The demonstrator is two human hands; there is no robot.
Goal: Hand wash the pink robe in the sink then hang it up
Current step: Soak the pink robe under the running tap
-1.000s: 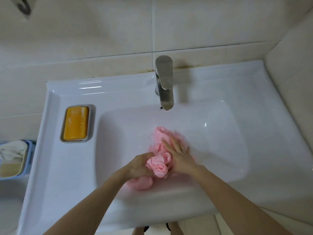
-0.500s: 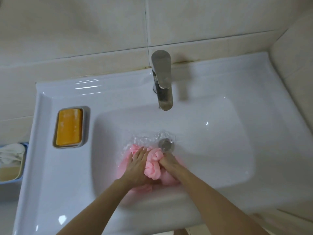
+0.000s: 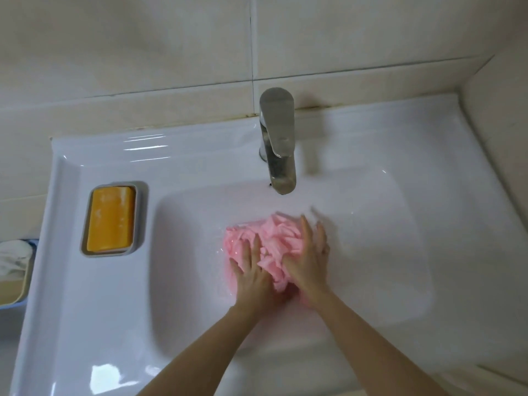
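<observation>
Two bare forearms reach in from the near edge over the white sink (image 3: 85,324). The left hand (image 3: 251,271) lies flat on the pink robe (image 3: 275,238), its grip released and its fingers straight and spread. The right hand (image 3: 310,262) presses down just beside it, also with a released grip and straight fingers pointing to the far side. The robe sits bunched and wet in the middle of the basin, under both palms. To the left, on the rim, an orange soap bar (image 3: 111,218) rests in a grey dish (image 3: 142,195). Farther back, the steel faucet (image 3: 278,144) overhangs the basin, with beige wall tiles (image 3: 143,52) behind it.
</observation>
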